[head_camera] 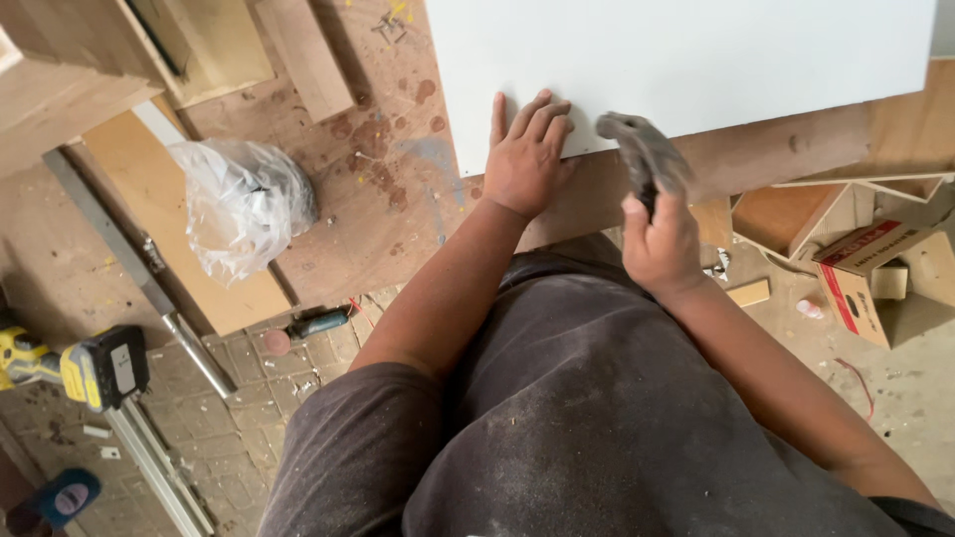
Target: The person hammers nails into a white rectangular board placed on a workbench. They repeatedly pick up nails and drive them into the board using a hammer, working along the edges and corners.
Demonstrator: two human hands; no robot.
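While hands (587, 199) busy: plastic bag (242, 204) nearby.

Stained plywood bench (378, 209), white panel (686, 60), plastic bag (244, 204).

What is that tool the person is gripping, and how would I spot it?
Start at the big white panel lying on the stained plywood workbench. At its near edge the left hand lies flat; beside it the right hand grips a hammer. Its dark, blurred metal head, raised over the panel's edge, sets it apart.

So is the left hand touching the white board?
Touching. The head view shows the left hand lying flat, its fingers resting on the white board near its edge.
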